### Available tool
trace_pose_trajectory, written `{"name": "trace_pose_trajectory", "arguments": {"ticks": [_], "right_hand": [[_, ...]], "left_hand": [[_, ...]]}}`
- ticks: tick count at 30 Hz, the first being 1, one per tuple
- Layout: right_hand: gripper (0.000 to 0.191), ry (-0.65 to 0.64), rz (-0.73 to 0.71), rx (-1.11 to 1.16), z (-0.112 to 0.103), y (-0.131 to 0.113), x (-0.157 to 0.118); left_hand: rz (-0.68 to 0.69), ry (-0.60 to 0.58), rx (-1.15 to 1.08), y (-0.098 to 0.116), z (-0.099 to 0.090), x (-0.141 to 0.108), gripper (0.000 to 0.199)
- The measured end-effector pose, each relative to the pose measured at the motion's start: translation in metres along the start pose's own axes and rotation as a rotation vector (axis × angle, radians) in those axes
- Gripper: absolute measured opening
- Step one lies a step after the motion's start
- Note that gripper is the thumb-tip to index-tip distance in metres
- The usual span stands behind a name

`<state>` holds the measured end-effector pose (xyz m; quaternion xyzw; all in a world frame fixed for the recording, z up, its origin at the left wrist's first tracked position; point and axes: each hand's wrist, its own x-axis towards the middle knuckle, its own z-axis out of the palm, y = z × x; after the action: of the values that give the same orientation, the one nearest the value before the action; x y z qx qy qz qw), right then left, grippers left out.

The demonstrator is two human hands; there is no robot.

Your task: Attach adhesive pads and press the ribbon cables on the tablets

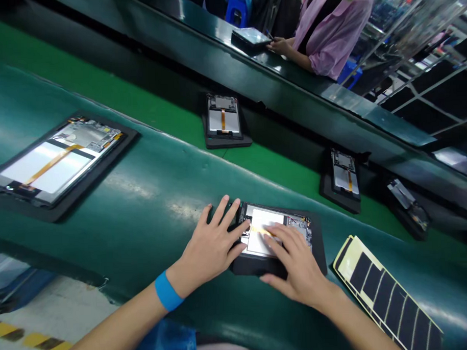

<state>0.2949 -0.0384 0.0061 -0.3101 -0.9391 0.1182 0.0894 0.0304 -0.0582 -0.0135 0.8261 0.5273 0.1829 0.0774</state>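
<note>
An opened tablet (259, 248) lies on a black foam pad (255, 266), its white battery and circuit board showing. My left hand (216, 242), with a blue band at the wrist, has its fingers spread and rests at the tablet's left end. Over the battery is my right hand (293, 259), its fingers apart and the fingertips touching the surface near an orange ribbon cable. Part of the board is hidden behind that hand. To the right lies a sheet of black adhesive strips (391, 292) on yellowish backing.
Another opened tablet (64, 155) lies on its pad at the left. Along the green conveyor belt (158, 111) sit more opened tablets, such as one tablet (224, 116) at the middle. Across the line, a person in a pink sleeve (336, 38) holds a device (251, 36).
</note>
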Motion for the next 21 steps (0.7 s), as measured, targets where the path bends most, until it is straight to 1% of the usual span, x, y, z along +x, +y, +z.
{"name": "trace_pose_trajectory", "arguments": {"ticks": [1, 3, 5, 7, 9, 11, 12, 14, 16, 17, 19, 21], "right_hand": [[0.081, -0.054, -0.024, -0.039, 0.002, -0.003, -0.005], [0.082, -0.128, -0.04, -0.127, 0.006, -0.006, -0.011], [0.079, -0.15, -0.032, -0.196, 0.011, -0.001, -0.007], [0.078, -0.135, -0.003, -0.23, 0.014, 0.014, 0.006], [0.076, -0.102, 0.043, -0.244, 0.011, 0.038, 0.028], [0.067, -0.056, 0.098, -0.257, 0.004, 0.065, 0.052], [0.059, -0.003, 0.157, -0.267, -0.001, 0.077, 0.063], [0.051, 0.147, 0.334, -0.254, -0.011, 0.096, 0.076], [0.047, 0.294, 0.515, -0.104, -0.019, 0.108, 0.075], [0.045, 0.353, 0.601, -0.006, -0.022, 0.113, 0.069], [0.041, 0.444, 0.779, 0.153, -0.029, 0.128, 0.047], [0.037, 0.516, 0.949, 0.18, -0.04, 0.15, 0.016]], "left_hand": [[-0.014, 0.014, 0.017, -0.002, 0.0, 0.001, 0.043], [-0.045, 0.044, 0.057, -0.006, -0.001, 0.002, 0.045], [-0.061, 0.073, 0.1, -0.011, -0.002, 0.001, 0.047], [-0.063, 0.107, 0.128, -0.015, -0.004, -0.002, 0.047], [-0.048, 0.139, 0.138, -0.02, -0.004, -0.005, 0.047], [-0.011, 0.168, 0.147, -0.022, -0.004, -0.007, 0.047], [0.006, 0.18, 0.156, -0.023, -0.004, -0.007, 0.047], [0.032, 0.204, 0.177, -0.024, -0.005, -0.007, 0.047], [0.048, 0.224, 0.188, -0.026, -0.007, -0.007, 0.047], [0.057, 0.23, 0.187, -0.027, -0.008, -0.008, 0.047], [0.071, 0.24, 0.174, -0.031, -0.009, -0.01, 0.048], [0.074, 0.255, 0.159, -0.034, -0.007, -0.013, 0.049]]}}
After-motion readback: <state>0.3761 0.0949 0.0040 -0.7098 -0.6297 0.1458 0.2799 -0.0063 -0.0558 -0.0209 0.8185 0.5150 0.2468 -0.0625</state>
